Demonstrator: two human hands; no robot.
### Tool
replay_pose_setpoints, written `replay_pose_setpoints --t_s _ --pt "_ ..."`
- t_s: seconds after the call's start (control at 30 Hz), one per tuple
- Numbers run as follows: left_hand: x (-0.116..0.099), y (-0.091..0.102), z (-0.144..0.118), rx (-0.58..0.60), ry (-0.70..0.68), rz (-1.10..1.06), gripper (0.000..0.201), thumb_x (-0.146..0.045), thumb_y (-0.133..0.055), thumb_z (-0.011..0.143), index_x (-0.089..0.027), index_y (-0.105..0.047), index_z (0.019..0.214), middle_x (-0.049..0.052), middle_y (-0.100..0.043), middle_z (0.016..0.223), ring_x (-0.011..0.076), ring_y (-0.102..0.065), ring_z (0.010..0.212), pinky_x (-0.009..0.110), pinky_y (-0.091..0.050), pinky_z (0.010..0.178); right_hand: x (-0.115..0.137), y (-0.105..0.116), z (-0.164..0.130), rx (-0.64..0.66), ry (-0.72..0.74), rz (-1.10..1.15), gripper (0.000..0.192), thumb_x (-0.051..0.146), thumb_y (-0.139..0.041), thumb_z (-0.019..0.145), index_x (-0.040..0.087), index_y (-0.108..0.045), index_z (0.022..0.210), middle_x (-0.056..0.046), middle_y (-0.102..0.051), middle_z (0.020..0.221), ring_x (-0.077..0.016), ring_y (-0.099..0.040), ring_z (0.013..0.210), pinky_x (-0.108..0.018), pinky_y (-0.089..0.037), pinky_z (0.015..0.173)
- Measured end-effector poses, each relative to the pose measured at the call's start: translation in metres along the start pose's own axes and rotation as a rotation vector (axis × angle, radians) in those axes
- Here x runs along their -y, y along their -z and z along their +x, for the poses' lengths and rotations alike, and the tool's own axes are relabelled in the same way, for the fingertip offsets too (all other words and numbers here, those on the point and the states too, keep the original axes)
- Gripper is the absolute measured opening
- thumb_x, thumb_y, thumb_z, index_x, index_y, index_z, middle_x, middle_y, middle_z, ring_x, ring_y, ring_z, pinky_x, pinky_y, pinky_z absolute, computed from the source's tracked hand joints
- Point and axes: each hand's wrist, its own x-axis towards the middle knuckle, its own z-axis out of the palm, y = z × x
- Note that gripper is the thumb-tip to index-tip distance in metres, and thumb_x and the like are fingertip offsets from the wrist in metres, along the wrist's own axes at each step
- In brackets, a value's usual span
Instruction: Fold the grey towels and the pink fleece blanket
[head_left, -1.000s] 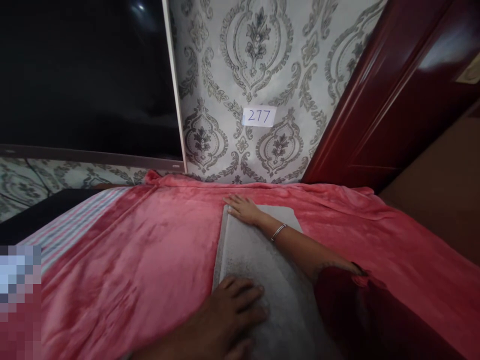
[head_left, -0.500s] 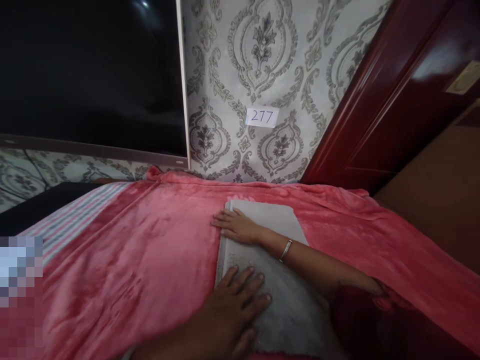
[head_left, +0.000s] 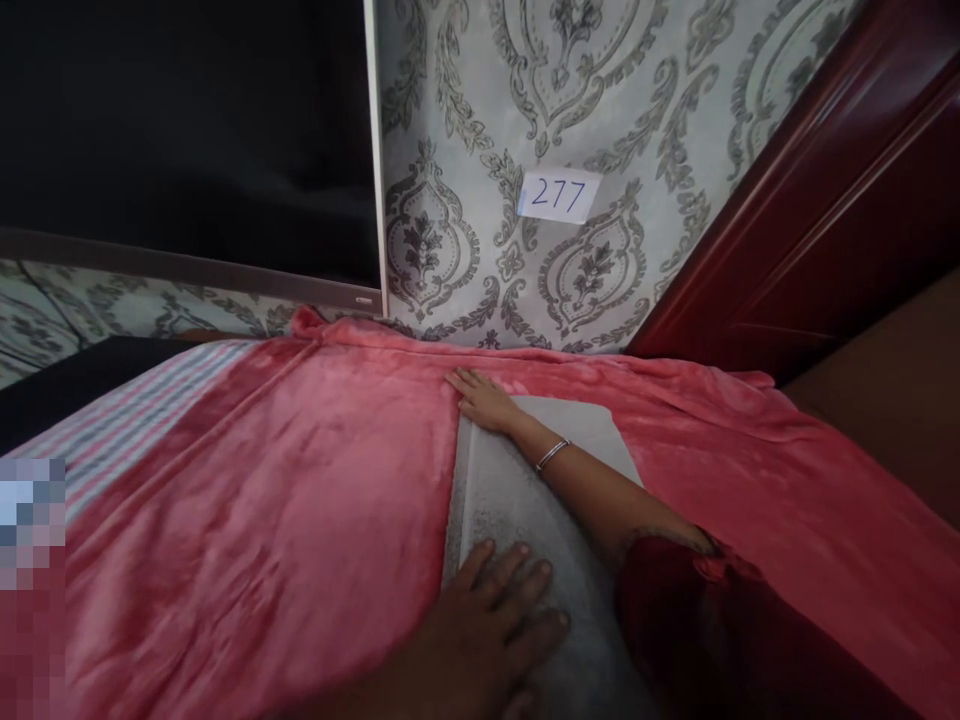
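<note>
A folded grey towel (head_left: pixel 559 425) lies lengthwise on a red plush blanket (head_left: pixel 345 480), its narrow end toward the wall. At the towel's far left corner rests my right hand (head_left: pixel 486 402), palm down with fingers stretched out past its edge onto the blanket. A silver bracelet (head_left: pixel 553 455) circles that wrist. Nearer to me, my left hand (head_left: pixel 499 625) lies spread flat on the towel's left part, fingers apart. Neither hand grips anything. My right forearm and dark red sleeve (head_left: pixel 690 610) cover part of the towel's right side.
A large dark television screen (head_left: pixel 187 130) stands at the upper left against patterned wallpaper (head_left: pixel 510 260). A paper marked 277 (head_left: pixel 559 194) is stuck to the wall. A dark red wooden door or frame (head_left: pixel 787 220) is at right. Striped cloth (head_left: pixel 165 410) shows at left.
My right hand has slid away from me to the towel's far left corner. The left hand stays spread on the towel. The view has tilted down and shifted slightly.
</note>
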Motion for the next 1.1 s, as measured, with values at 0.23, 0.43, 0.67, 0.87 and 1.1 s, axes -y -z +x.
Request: replay_pose_setpoints --t_s 0.23,0.43,0.67,0.87,1.1 --pt "0.001 0.022 -0.002 0.013 -0.004 -0.108 0.08 -0.034 -0.065 0.083 -0.032 -0.031 0.155 0.006 -0.026 0.166 0.0348 -0.024 0.152 0.061 -0.019 0.122 0.0 -0.001 -0.003 -0.057 0.021 0.071 0.063 0.026 -0.039 0.099 0.023 -0.024 0.161 -0.01 -0.02 0.166 -0.0275 -0.02 0.152 -0.052 -0.021 0.121" --pt "0.0 0.056 -0.005 -0.112 -0.012 -0.186 0.048 -0.022 -0.055 0.089 -0.027 -0.052 0.137 0.007 -0.052 0.151 0.0261 -0.04 0.144 0.053 -0.028 0.121 0.011 0.023 -0.032 -0.234 0.057 0.135 0.059 0.039 -0.034 0.105 0.018 -0.025 0.16 -0.012 -0.019 0.166 -0.0258 -0.013 0.154 -0.054 -0.016 0.122" --pt "0.006 0.05 0.001 -0.286 -0.006 -0.128 0.038 -0.02 -0.06 0.085 -0.022 -0.06 0.122 0.011 -0.064 0.135 0.0282 -0.055 0.127 0.051 -0.044 0.105 0.017 0.015 -0.158 -0.116 0.096 0.083 0.063 0.05 -0.037 0.104 0.023 -0.025 0.16 -0.012 -0.015 0.167 -0.0294 -0.013 0.154 -0.058 -0.017 0.121" --pt "0.008 0.052 0.001 -0.475 0.015 -0.099 0.014 -0.018 -0.052 0.088 -0.021 -0.062 0.098 0.008 -0.069 0.101 0.0222 -0.061 0.099 0.04 -0.049 0.088 0.038 0.009 -0.241 0.024 0.04 0.132 0.067 0.054 -0.04 0.103 0.024 -0.023 0.161 -0.012 -0.007 0.167 -0.0301 -0.005 0.154 -0.058 -0.013 0.122" --pt "0.018 0.042 0.002 -0.468 0.223 -0.095 0.021 -0.024 -0.053 0.085 -0.022 -0.063 0.103 0.01 -0.065 0.116 0.0266 -0.057 0.112 0.047 -0.049 0.096 0.067 -0.014 -0.272 0.054 0.193 0.167 0.068 0.054 -0.047 0.101 0.029 -0.023 0.16 -0.007 -0.011 0.167 -0.0301 -0.002 0.154 -0.063 -0.003 0.122"
